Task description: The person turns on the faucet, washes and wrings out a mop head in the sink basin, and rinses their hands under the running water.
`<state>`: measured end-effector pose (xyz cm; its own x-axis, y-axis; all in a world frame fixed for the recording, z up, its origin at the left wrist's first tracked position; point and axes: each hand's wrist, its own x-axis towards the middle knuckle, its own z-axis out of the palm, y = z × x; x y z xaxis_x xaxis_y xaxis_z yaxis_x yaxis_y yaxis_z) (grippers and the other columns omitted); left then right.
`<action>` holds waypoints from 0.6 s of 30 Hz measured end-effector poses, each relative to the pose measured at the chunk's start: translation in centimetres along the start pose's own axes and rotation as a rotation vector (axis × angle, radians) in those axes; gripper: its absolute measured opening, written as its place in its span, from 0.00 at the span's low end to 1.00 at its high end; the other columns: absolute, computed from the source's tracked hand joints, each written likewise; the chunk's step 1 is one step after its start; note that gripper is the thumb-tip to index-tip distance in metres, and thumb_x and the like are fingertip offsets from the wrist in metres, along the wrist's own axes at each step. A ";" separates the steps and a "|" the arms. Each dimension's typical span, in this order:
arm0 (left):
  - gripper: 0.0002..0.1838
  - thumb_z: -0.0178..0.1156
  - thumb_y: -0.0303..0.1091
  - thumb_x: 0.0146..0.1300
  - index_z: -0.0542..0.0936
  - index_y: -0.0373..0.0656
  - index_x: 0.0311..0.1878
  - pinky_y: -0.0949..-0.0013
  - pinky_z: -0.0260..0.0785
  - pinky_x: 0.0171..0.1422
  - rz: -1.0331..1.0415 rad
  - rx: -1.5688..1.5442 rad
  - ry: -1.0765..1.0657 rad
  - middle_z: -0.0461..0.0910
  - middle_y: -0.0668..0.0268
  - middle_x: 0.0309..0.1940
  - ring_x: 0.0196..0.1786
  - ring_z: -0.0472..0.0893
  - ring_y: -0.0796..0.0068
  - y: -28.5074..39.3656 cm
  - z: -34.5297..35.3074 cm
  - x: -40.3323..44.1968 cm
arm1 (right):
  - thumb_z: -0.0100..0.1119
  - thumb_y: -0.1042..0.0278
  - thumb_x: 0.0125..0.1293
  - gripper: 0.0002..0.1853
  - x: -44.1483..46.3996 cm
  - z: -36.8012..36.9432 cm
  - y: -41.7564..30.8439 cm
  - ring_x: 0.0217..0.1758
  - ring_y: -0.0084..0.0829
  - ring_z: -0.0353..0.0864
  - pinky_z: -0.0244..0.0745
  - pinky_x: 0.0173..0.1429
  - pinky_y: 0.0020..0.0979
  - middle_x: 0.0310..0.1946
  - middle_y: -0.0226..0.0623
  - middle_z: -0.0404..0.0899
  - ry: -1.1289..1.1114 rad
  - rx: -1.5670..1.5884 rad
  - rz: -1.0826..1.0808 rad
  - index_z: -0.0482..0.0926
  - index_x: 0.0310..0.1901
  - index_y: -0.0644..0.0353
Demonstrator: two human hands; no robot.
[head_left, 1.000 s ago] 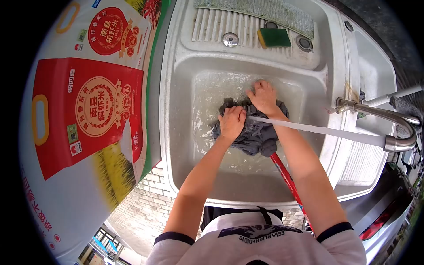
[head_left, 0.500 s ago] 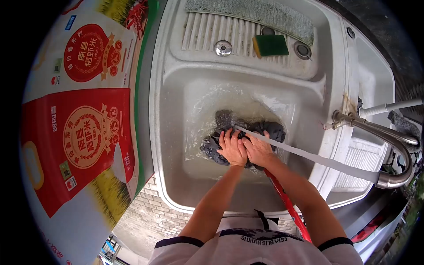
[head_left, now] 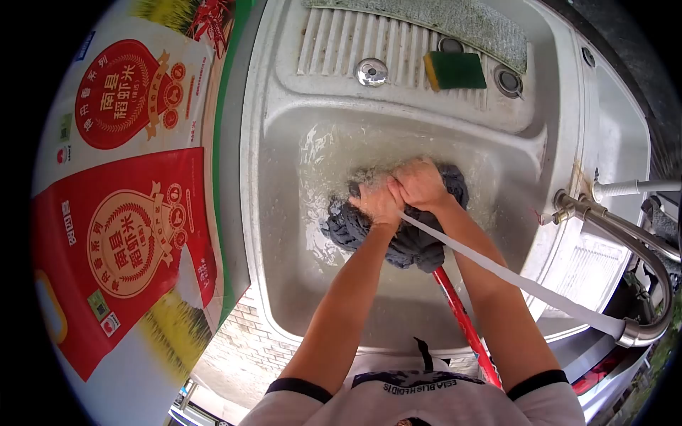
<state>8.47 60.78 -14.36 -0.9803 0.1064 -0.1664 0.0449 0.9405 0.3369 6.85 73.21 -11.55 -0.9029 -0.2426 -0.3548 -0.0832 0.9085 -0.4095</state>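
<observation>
A bundle of wet dark grey cloth (head_left: 412,245) lies in shallow, cloudy water in the basin of a white sink (head_left: 284,298). My left hand (head_left: 380,201) is closed on the cloth's upper part, its fingertips partly hidden by splashing water. Beside it, touching it, my right hand (head_left: 420,183) is closed on the cloth too, with the fingers curled under. A white tube (head_left: 511,278) runs from the metal faucet (head_left: 650,330) to the cloth by my hands. The red handle (head_left: 465,323) of something comes out from under the cloth towards my body.
A green and yellow sponge (head_left: 458,71) sits on the ribbed ledge above the basin, near a metal drain knob (head_left: 371,72) and a grey washboard-like strip (head_left: 455,25). Printed red and white rice bags (head_left: 128,241) cover the left side. A second sink (head_left: 618,135) is at the right.
My hands were apart on the cloth, then came together lower down, and now grip it a little higher in the basin. The cloth has been bunched and shifted. The view has moved slightly.
</observation>
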 end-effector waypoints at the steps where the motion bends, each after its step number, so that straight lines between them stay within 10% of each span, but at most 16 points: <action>1: 0.21 0.37 0.48 0.65 0.80 0.51 0.36 0.43 0.51 0.50 0.016 0.021 -0.027 0.78 0.64 0.40 0.49 0.69 0.57 0.1 -0.3 0.1 | 0.50 0.59 0.53 0.14 0.2 -0.6 -0.3 0.44 0.40 0.72 0.61 0.50 0.42 0.34 0.37 0.77 -0.052 0.038 0.056 0.78 0.36 0.59; 9: 0.20 0.48 0.46 0.61 0.71 0.50 0.55 0.35 0.49 0.56 0.196 0.019 -0.341 0.68 0.67 0.55 0.60 0.62 0.61 -1.8 -5.0 -1.4 | 0.56 0.71 0.54 0.11 -4.4 -0.3 -6.9 0.48 0.39 0.73 0.67 0.50 0.41 0.40 0.40 0.75 0.569 0.491 0.220 0.78 0.39 0.63; 13: 0.26 0.55 0.43 0.57 0.68 0.50 0.60 0.30 0.38 0.64 0.097 -0.071 -0.377 0.57 0.66 0.66 0.71 0.50 0.61 -0.9 -6.0 -3.5 | 0.53 0.77 0.57 0.11 -6.5 -2.1 -9.3 0.36 0.34 0.78 0.75 0.42 0.33 0.34 0.40 0.78 0.494 2.183 0.457 0.76 0.42 0.62; 15: 0.27 0.55 0.41 0.57 0.67 0.49 0.61 0.29 0.36 0.64 0.083 -0.140 -0.393 0.55 0.65 0.68 0.72 0.48 0.62 -0.4 -5.3 -4.1 | 0.50 0.82 0.56 0.10 -6.5 -2.4 -9.2 0.35 0.35 0.77 0.75 0.41 0.31 0.33 0.40 0.76 0.616 2.408 0.527 0.75 0.39 0.61; 18: 0.20 0.55 0.40 0.57 0.74 0.44 0.52 0.55 0.61 0.58 -0.047 -0.784 -0.384 0.73 0.64 0.54 0.57 0.71 0.67 0.7 -4.4 -4.4 | 0.49 0.81 0.55 0.05 -6.8 -3.4 -8.4 0.32 0.31 0.70 0.70 0.37 0.28 0.30 0.37 0.72 0.716 2.504 0.459 0.71 0.31 0.59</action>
<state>12.00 59.52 -9.33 -0.8390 0.3074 -0.4489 -0.2770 0.4688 0.8387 12.23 68.38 -2.83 -0.6983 0.2564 -0.6683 -0.0707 -0.9538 -0.2920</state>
